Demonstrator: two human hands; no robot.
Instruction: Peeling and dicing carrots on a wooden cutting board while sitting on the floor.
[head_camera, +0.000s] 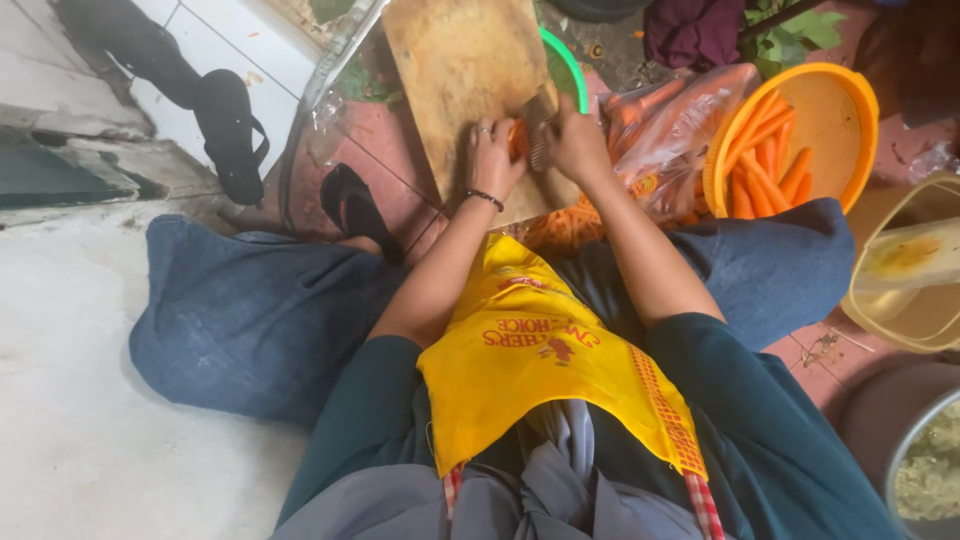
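Now | carrot (517, 138) upper centre of frame, on wooden cutting board (465, 70), long axis unclear | left hand (490, 160) closed on carrot's left side | right hand (575, 145) gripping knife (540, 135), blade just right of carrot | both hands equally near

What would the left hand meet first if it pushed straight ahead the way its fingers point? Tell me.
The left hand points up the wooden cutting board, touching the carrot at its side. Going straight on, it would likely just slide over bare board toward its far end; nothing else shows there, though depth is hard to judge.
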